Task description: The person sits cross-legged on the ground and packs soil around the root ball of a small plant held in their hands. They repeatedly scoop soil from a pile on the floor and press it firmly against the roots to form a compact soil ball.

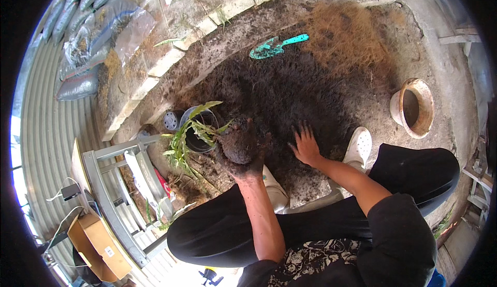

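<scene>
My left hand (242,166) is cupped under a dark root ball of soil (238,145), its fingers curled round the sides. From the ball, a plant with long, notched green leaves (180,143) leans left over a black plastic pot (198,141). My right hand (306,147) reaches into the heap of dark soil (287,92) with fingers apart; soil covers the fingertips. Whether it has any soil under the fingers cannot be told. Beyond both hands, a turquoise hand trowel (271,49), smeared with soil, lies at the far edge of the heap.
Brown coir-like fibre (349,38) lies beyond the soil, and a round, dirt-stained pot (395,106) stands at right. A small dark pot (171,120) lies at left, near a metal frame (93,170) and an open cardboard box (112,254). Low curb bricks (167,63) curve behind.
</scene>
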